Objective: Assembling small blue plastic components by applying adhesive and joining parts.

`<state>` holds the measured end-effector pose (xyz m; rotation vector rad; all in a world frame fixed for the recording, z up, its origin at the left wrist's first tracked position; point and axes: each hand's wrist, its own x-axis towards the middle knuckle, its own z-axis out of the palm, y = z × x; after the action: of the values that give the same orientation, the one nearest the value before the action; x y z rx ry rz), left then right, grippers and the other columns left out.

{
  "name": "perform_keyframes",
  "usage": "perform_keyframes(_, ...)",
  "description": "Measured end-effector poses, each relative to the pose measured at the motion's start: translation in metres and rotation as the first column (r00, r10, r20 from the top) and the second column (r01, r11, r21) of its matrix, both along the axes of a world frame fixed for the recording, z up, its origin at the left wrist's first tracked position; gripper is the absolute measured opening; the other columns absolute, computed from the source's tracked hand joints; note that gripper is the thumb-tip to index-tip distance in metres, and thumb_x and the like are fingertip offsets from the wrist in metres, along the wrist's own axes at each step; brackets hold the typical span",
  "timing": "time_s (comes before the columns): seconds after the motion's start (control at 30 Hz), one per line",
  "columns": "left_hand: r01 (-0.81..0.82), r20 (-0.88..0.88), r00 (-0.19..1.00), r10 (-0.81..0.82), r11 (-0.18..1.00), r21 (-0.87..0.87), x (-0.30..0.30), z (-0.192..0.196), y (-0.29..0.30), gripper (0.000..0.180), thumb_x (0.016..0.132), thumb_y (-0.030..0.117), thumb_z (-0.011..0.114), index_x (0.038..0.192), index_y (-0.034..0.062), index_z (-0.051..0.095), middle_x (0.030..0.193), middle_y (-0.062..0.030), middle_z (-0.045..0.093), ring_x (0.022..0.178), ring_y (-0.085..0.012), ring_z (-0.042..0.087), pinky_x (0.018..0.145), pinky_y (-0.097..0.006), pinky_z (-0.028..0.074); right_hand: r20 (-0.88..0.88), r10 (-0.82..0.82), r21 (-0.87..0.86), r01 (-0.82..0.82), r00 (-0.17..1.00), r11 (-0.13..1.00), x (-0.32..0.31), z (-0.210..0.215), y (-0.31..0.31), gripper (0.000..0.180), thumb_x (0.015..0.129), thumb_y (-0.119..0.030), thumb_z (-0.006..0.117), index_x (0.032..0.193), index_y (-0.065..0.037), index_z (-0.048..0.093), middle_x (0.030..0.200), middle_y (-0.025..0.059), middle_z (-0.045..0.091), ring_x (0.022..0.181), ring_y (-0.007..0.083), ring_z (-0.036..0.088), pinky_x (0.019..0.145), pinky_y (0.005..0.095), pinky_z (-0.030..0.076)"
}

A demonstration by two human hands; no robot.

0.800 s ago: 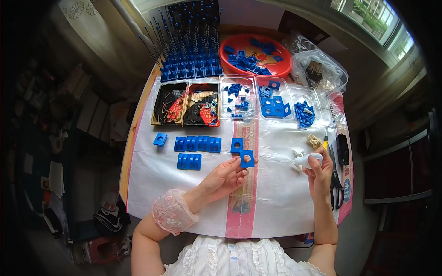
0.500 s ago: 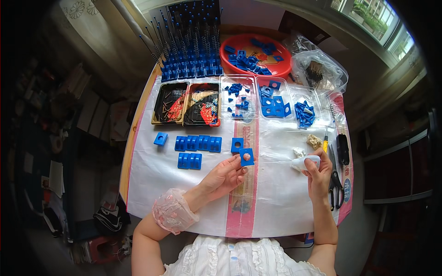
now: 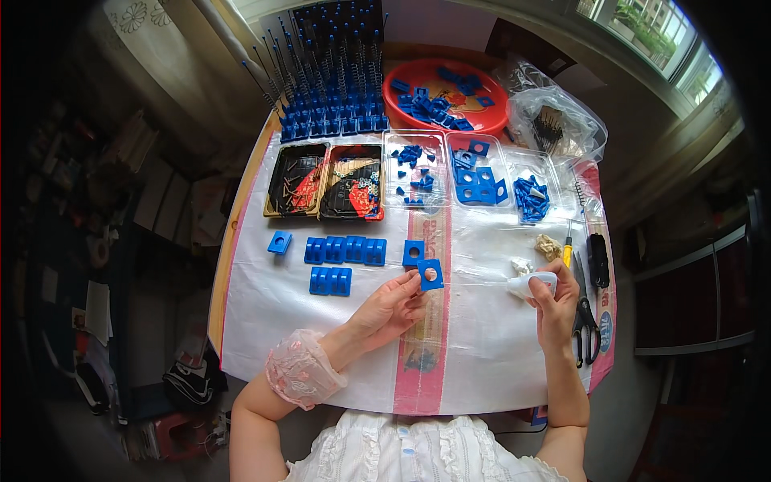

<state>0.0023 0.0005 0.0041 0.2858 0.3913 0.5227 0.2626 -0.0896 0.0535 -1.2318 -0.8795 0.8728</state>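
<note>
Between the thumb and fingers of my left hand (image 3: 391, 307) is a blue square plastic piece (image 3: 434, 263) with a round hole, its face tilted up. A matching holed blue piece (image 3: 408, 260) lies on the table just beyond it. My right hand (image 3: 557, 313) is closed round a small white squeeze bottle (image 3: 524, 287), its narrow end pointing left. That tip is well apart from the held piece. Crumpled white paper (image 3: 521, 263) lies just beyond the bottle. Left of my left hand sit two rows of blue curved-top pieces (image 3: 345, 251) and a single holed piece (image 3: 275, 247).
Black trays (image 3: 273, 210) and clear trays (image 3: 389, 197) hold small parts across the table. Behind them stand blue bases with springs (image 3: 341, 120) and a red basin (image 3: 499, 112). At right lie a yellow-handled tool (image 3: 568, 255), scissors (image 3: 590, 331) and a plastic bag (image 3: 590, 120).
My hands keep nearly the same places, still holding the blue piece and the bottle. The bottle has tipped very slightly.
</note>
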Motion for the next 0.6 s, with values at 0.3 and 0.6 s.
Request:
perform_keyframes(0.3, 0.002, 0.001, 1.000, -0.002, 1.000, 0.004, 0.0000, 0.0023, -0.0002, 0.018, 0.100, 0.022, 0.059, 0.113, 0.0098, 0.060, 0.098, 0.0078, 0.059, 0.072, -0.0049, 0.037, 0.059, -0.019, 0.035, 0.004, 0.010, -0.006, -0.010, 1.000, 1.000, 0.0003, -0.0009, 0.0000, 0.016, 0.085, -0.004, 0.068, 0.083, -0.010, 0.053, 0.071, -0.0068, 0.050, 0.061, -0.0011, 0.039, 0.054, 0.0177, 0.027)
perform_keyframes(0.6, 0.026, 0.019, 0.999, -0.027, 0.999, 0.039, -0.0005, -0.0026, 0.0006, 0.020, 0.101, 0.025, 0.057, 0.117, 0.0132, 0.056, 0.107, 0.0087, 0.058, 0.074, -0.0046, 0.037, 0.060, -0.017, 0.035, 0.010, 0.007, -0.006, -0.007, 1.000, 1.000, 0.0006, -0.0012, 0.0001, 0.016, 0.085, -0.004, 0.068, 0.083, -0.009, 0.053, 0.071, -0.0067, 0.050, 0.062, -0.0011, 0.040, 0.054, 0.0176, 0.027)
